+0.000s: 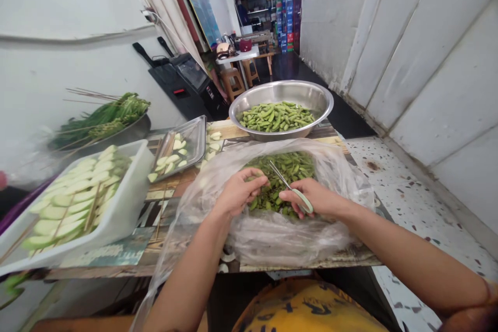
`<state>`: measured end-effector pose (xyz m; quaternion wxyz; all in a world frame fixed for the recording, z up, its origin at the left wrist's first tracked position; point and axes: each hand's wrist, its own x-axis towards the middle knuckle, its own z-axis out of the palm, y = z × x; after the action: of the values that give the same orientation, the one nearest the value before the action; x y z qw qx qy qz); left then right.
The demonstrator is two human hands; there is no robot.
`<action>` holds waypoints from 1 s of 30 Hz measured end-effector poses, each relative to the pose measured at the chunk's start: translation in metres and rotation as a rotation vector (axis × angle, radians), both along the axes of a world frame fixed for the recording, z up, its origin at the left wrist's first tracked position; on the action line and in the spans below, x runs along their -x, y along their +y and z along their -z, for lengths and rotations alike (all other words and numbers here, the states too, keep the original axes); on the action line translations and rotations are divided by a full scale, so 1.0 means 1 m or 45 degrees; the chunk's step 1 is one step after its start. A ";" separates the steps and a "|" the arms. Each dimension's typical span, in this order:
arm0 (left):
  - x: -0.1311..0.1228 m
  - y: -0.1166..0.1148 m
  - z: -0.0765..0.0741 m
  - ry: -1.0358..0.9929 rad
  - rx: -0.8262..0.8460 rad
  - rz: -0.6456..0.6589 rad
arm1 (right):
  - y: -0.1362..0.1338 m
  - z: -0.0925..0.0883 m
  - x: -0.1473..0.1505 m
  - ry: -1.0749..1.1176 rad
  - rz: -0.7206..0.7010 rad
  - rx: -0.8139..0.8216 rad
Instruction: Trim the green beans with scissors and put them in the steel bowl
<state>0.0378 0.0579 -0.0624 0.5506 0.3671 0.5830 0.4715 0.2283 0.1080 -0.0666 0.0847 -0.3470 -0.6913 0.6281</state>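
Observation:
My right hand (305, 198) grips a pair of scissors (301, 199) with a pale green handle; the metal blades point up and left over the pods. Close to the blade tips, the fingers of my left hand (241, 189) are pinched on an edamame pod, mostly covered by the fingers. Both hands are above an open clear plastic bag (210, 187), its film spread over the table. Inside it lies a heap of edamame pods (288, 166). Just behind the bag stands a wide steel basin (321, 98) with more green pods (274, 116) in it.
On the left, a white plastic tub (136, 181) holds skewered pale green slices (73, 207). Behind it are a metal tray (200, 137) with cut pieces and a bowl (136, 129) of skewered greens. Beyond the table stands a black machine (190, 80). A white wall (439, 46) runs along the right.

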 end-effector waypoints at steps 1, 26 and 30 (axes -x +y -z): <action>0.000 0.001 0.000 -0.031 -0.018 -0.024 | 0.000 -0.001 0.000 0.012 -0.023 0.048; 0.005 0.002 -0.002 -0.240 -0.092 -0.123 | 0.000 0.000 0.003 0.052 0.189 0.083; 0.019 0.002 0.001 0.220 -0.154 -0.112 | 0.004 0.002 0.003 0.074 0.173 0.104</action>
<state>0.0188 0.0594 -0.0629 0.4539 0.4130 0.6142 0.4961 0.2256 0.1117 -0.0689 0.1328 -0.3778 -0.6372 0.6585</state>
